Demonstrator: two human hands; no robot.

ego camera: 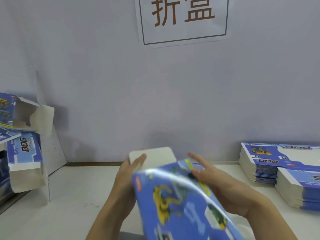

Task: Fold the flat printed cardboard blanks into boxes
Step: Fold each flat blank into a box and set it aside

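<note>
Nearest: one blue printed blank (181,201) held up btwn both hands, above the white table (69,196), blurred. It looks partly opened into a sleeve, w/ a white end flap (155,155) sticking up at the far end, not tucked yet. Left hand (128,172) grips the blank's left side, fingers curled round onto the flap. Right hand (213,175) lies along the right side w/ fingers mostly straight, pressing rather than clutching; thumb hidden behind the card, so can't be sure.

Progress, as a guess: this box is mid-fold, ends not closed.

Further out, right: stack of flat blanks (280,163), thick, so plenty left to do. Left edge: pile of folded boxes (26,148), a few at least, some w/ flaps open, so prob. only part finished.

Back: grey wall w/ a paper sign (183,19).
</note>
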